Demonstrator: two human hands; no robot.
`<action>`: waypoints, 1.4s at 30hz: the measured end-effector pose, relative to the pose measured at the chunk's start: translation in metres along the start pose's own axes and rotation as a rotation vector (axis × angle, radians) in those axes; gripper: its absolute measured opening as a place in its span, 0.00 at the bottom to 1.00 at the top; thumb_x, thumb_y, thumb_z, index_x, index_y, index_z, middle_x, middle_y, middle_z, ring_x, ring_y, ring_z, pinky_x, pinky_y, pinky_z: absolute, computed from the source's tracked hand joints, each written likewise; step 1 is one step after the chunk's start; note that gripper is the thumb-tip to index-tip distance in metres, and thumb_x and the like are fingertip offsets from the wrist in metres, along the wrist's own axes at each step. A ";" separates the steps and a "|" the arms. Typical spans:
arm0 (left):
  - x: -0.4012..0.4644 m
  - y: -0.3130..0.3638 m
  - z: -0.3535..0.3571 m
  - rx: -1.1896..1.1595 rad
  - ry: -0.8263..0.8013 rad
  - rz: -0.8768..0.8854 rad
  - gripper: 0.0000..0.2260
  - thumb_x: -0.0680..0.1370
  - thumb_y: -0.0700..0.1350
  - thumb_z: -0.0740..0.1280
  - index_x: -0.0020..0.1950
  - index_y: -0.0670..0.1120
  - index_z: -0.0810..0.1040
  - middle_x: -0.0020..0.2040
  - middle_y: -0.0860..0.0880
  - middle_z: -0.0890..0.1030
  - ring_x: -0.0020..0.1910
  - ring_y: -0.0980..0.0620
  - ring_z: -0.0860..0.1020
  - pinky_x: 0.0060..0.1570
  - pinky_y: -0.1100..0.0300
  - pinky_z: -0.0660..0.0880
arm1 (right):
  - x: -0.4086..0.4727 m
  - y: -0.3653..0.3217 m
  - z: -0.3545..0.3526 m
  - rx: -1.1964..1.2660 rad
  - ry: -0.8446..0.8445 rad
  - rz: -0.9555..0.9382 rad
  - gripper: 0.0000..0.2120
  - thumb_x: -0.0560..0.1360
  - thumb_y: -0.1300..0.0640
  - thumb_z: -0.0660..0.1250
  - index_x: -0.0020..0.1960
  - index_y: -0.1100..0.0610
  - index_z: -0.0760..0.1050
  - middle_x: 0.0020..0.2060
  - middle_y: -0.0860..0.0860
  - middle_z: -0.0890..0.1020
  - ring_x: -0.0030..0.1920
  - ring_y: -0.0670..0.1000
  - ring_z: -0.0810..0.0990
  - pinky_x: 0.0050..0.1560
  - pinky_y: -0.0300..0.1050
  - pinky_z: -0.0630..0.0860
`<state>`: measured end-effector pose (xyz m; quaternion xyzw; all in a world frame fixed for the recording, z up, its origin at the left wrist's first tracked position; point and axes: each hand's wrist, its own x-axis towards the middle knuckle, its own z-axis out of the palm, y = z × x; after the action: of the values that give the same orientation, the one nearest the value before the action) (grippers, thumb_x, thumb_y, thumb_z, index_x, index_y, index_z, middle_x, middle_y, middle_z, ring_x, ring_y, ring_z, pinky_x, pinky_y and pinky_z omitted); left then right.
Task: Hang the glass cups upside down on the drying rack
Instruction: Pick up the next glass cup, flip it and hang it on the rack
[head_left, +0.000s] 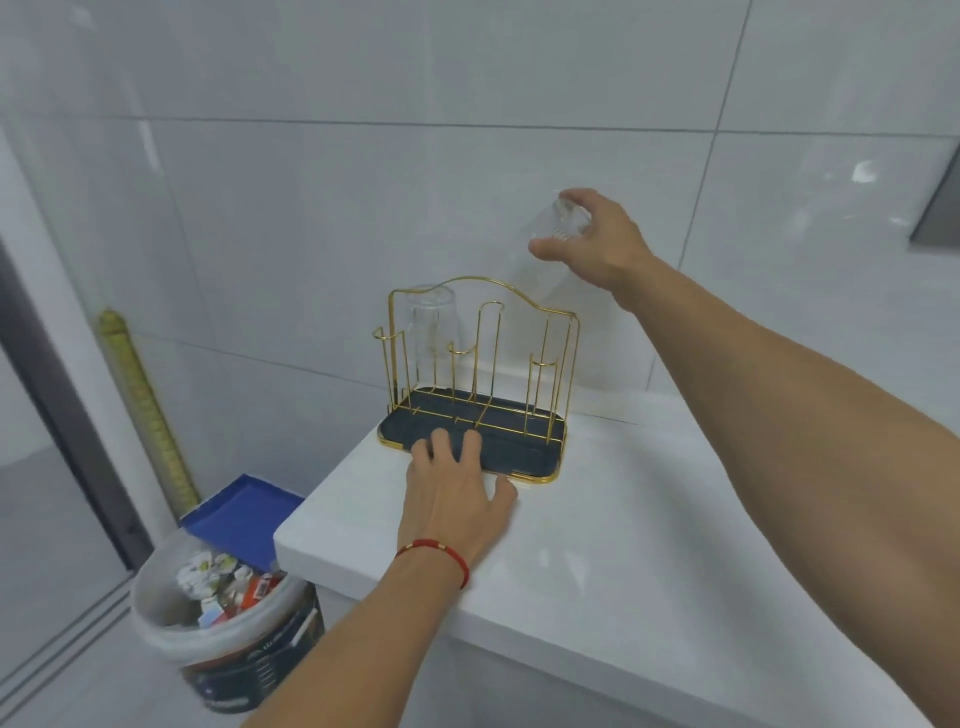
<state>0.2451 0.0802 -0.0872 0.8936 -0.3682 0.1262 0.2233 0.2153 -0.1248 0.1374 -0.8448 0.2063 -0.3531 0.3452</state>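
The white counter (623, 519) fills the lower right, with the gold-wire drying rack (475, 374) on its dark tray at its far left end. At seven o'clock from the rack, on the floor, stands a full waste bucket (218, 618).

The left hand (452, 483) lies flat, fingers spread, pressing the tray's near edge. The right hand (592, 239), at one o'clock above the rack, is clamped on an inverted glass cup (545, 260).

One hung glass (430, 322) already sits on the left rear prong. The second hanging seems underway; next, I judge, the cup's mouth must line up over a free prong, clear of the arched frame.
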 end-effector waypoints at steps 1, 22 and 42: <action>0.000 0.001 0.000 -0.002 0.003 -0.007 0.24 0.76 0.60 0.54 0.66 0.48 0.66 0.62 0.44 0.70 0.59 0.44 0.67 0.58 0.50 0.74 | 0.009 0.000 0.006 -0.055 -0.049 -0.018 0.40 0.72 0.49 0.79 0.79 0.51 0.67 0.78 0.51 0.69 0.77 0.56 0.68 0.74 0.55 0.70; 0.001 0.001 0.003 0.014 0.030 -0.006 0.18 0.75 0.59 0.55 0.57 0.48 0.66 0.54 0.49 0.69 0.52 0.50 0.65 0.54 0.53 0.74 | 0.062 0.033 0.053 -0.226 -0.810 0.076 0.35 0.70 0.59 0.82 0.73 0.43 0.74 0.68 0.42 0.77 0.70 0.53 0.73 0.65 0.47 0.71; -0.039 0.121 -0.016 -0.256 0.012 0.401 0.12 0.76 0.47 0.65 0.57 0.44 0.74 0.54 0.46 0.75 0.53 0.44 0.71 0.55 0.49 0.70 | -0.251 0.140 -0.098 -0.032 0.139 0.267 0.11 0.79 0.61 0.65 0.55 0.48 0.80 0.47 0.47 0.85 0.46 0.45 0.84 0.49 0.45 0.82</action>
<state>0.1303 0.0349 -0.0517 0.7664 -0.5499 0.1255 0.3073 -0.0391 -0.1136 -0.0287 -0.7887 0.3457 -0.3582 0.3607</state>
